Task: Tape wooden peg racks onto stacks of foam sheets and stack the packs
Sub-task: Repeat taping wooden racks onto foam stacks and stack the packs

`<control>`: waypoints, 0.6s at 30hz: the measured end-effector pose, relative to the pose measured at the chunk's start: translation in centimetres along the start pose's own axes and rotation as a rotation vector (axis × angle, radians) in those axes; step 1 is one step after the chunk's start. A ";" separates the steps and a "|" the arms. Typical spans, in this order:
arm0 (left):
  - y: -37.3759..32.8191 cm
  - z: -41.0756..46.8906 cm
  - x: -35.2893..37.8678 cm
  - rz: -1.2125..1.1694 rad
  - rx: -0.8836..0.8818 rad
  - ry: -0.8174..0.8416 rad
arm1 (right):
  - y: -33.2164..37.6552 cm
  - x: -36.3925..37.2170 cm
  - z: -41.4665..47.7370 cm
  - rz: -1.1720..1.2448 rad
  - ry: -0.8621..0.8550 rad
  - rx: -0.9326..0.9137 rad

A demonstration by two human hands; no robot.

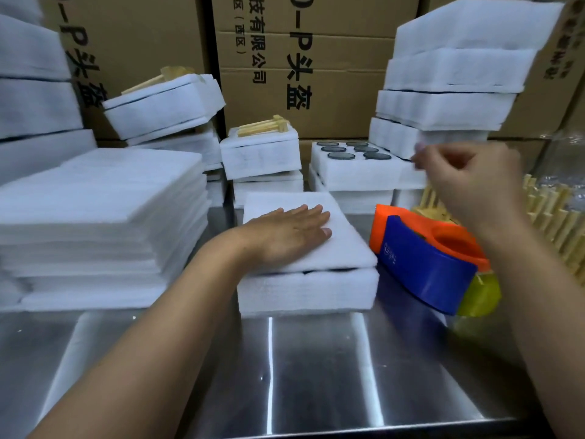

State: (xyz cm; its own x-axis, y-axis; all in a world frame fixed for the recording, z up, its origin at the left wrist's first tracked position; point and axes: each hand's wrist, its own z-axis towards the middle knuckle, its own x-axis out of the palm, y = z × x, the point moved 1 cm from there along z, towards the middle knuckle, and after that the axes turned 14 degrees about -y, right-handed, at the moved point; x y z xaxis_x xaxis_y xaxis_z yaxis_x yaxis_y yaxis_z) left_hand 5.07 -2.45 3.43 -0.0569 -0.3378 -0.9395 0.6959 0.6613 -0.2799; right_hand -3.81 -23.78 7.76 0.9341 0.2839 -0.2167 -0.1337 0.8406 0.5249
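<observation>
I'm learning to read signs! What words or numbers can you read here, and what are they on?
"-P头盔", sideways, start cut off: left brown cardboard box.
"0-P头盔", sideways: middle brown cardboard box.
"技有限公司", sideways: same middle box.
"(西区)", sideways: same middle box.
Too blurred to read: print on the right brown cardboard box.
Too small to read: logo on the blue and orange plastic tape dispenser.

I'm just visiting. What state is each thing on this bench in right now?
Left hand: open, flat on the front foam pack.
Front foam pack: lying flat, top bare.
Right hand: raised, fingers curled; blurred, grip unclear.
Tape dispenser: lying on the table, untouched.
Disc tray: uncovered, six dark discs showing.
Rear pack: peg rack lying on top.
</observation>
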 end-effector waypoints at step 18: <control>-0.1 -0.1 -0.2 -0.034 -0.022 -0.003 | -6.4 2.2 4.3 -0.571 0.165 0.072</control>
State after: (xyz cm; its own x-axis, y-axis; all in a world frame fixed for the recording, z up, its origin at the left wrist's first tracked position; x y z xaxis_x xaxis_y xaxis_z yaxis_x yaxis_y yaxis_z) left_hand 4.89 -2.37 3.65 -0.0779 -0.3627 -0.9286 0.6777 0.6639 -0.3161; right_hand 0.53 -30.50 7.51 0.7870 -0.1311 -0.6029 0.4027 0.8494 0.3411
